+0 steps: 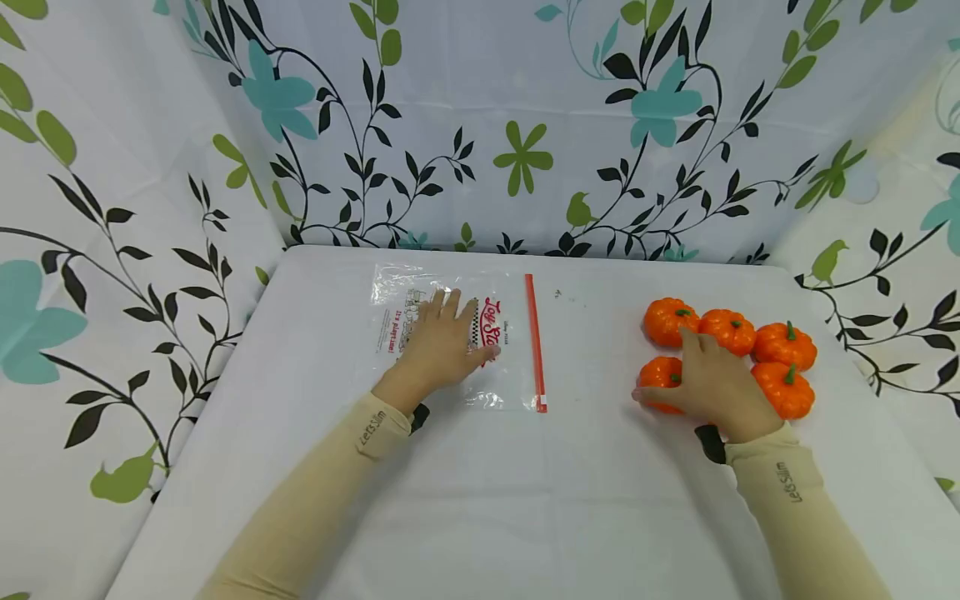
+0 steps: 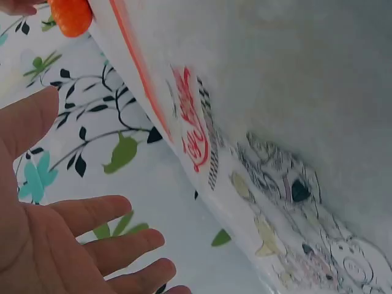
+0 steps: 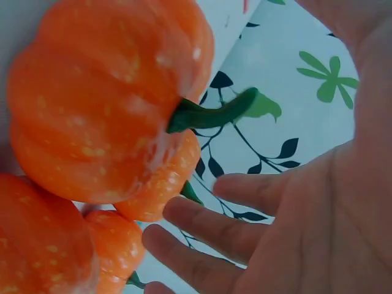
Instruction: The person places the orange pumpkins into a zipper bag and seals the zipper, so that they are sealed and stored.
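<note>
While our left hand [image 1: 442, 342] lay spread over clear red-edged plastic bag [image 1: 513, 333] mid-frame, our right hand [image 1: 720, 387] hung unclenched over glossy orange pumpkins [image 1: 785, 346], centre right; all lay outside bag, work seemingly unstarted.

The zip-top bag [image 1: 495, 321] is glossy clear plastic; right of it, miniature pumpkins [image 1: 783, 392] look smooth and shiny; behind it, the floral curtain [image 1: 457, 83] resembles matt cloth.

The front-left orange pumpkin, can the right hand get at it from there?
Probably yes: in the head view, the open right hand overlaps that pumpkin, with nothing visible between them.
</note>
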Motion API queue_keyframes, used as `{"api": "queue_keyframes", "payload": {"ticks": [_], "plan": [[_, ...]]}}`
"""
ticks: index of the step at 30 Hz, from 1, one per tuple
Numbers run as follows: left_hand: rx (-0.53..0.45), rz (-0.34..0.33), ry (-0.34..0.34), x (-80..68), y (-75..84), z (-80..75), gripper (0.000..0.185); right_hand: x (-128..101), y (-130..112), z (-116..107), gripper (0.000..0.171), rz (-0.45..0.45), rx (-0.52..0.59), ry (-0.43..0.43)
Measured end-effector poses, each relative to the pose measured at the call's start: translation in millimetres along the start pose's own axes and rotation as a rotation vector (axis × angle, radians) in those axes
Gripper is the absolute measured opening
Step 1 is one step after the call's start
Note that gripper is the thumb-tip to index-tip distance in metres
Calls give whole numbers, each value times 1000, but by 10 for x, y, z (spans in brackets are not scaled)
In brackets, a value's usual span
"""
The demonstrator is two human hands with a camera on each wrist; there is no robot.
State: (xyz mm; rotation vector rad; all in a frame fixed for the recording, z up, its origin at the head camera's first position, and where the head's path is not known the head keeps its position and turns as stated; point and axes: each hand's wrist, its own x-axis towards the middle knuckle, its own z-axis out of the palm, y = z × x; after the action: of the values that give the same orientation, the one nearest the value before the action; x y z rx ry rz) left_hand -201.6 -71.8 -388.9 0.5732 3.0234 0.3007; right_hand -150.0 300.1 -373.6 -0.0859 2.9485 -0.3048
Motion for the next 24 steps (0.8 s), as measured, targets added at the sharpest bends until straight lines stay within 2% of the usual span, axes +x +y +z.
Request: {"api": "queue_keyframes", "payload": {"ticks": [6, 10, 13, 17, 24], "plan": [[-22, 121, -128, -22, 225, 206, 83, -40, 37, 87, 98, -62, -49, 59], [-25, 177, -187, -21, 329, 332, 81, -54, 58, 117, 97, -72, -38, 80], [-20, 180, -223, -24, 379, 398, 79, -55, 68, 138, 96, -74, -42, 60], [-11, 151, -268, -54, 415, 435, 78, -48, 72, 155, 91, -61, -51, 19], [-10, 135, -282, -81, 448, 440, 78, -19, 90, 154, 92, -51, -51, 6]]}}
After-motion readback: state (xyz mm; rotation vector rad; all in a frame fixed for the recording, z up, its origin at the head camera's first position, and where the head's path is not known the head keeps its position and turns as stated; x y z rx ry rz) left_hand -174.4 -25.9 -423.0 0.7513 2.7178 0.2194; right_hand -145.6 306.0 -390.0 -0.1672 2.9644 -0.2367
